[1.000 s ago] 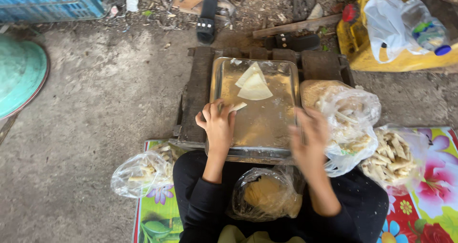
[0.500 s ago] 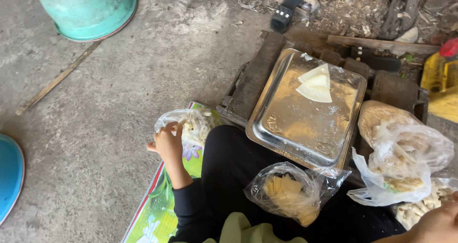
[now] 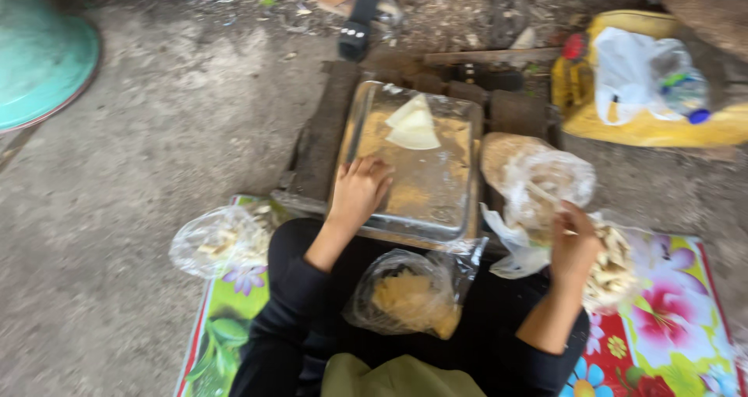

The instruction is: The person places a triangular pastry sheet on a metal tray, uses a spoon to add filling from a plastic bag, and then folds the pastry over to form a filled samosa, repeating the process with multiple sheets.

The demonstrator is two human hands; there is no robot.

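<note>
My left hand (image 3: 360,188) rests with curled fingers on the near left part of a square metal tray (image 3: 436,210); whether it holds anything is unclear. Pale folded dough triangles (image 3: 413,124) lie at the tray's far end. My right hand (image 3: 575,241) reaches to the right, its fingers at a pile of pale strips (image 3: 614,263) inside an opened clear plastic bag (image 3: 538,180). A clear bag of yellow filling (image 3: 409,294) sits in my lap between my arms.
Another clear bag of pieces (image 3: 220,241) lies at my left on a flowered mat (image 3: 662,327). The tray sits on a dark wooden stand (image 3: 315,144). A turquoise basin (image 3: 39,58) stands far left, a yellow container (image 3: 654,124) with bags far right.
The view swung back right. My left hand left the bag at my left and came onto the tray. My right hand now reaches into the bag of strips at right.
</note>
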